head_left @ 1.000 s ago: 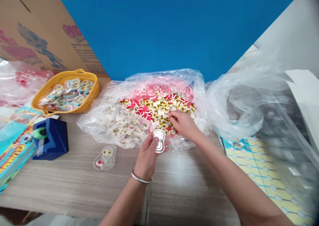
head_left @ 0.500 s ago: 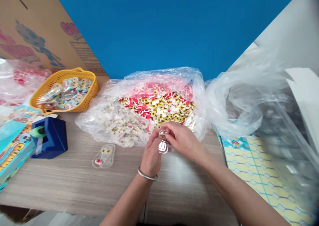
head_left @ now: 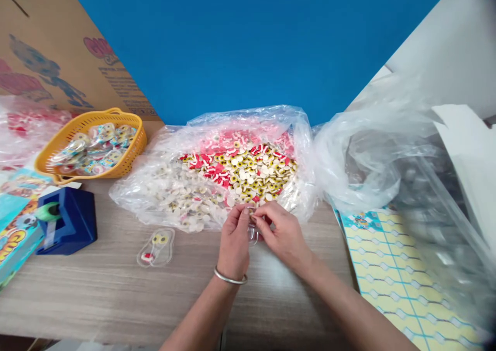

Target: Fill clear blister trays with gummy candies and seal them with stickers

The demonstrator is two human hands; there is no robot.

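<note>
My left hand (head_left: 234,242), with a silver bangle on the wrist, is closed on a small clear plastic blister shell (head_left: 253,235). My right hand (head_left: 284,237) pinches at the top of that shell; its fingertips hide whatever is between them. Just beyond both hands lies an open clear bag (head_left: 132,196) heaped with small yellow-and-white eye pieces (head_left: 251,173) and red-and-white mouth pieces (head_left: 217,175). To the left on the table rests another clear blister shell (head_left: 155,248) with two yellow eyes and a red piece inside.
A yellow basket (head_left: 140,143) of filled blister packs stands back left, near a blue tape dispenser (head_left: 79,219) and a printed box (head_left: 17,237). At right are yellow printed sheets (head_left: 387,268), with crumpled plastic (head_left: 360,170) and clear plastic trays (head_left: 437,222) over them.
The view has shifted slightly, so the table things appear farther left. My fingers have closed in around the blister shell, and less of it shows now.
</note>
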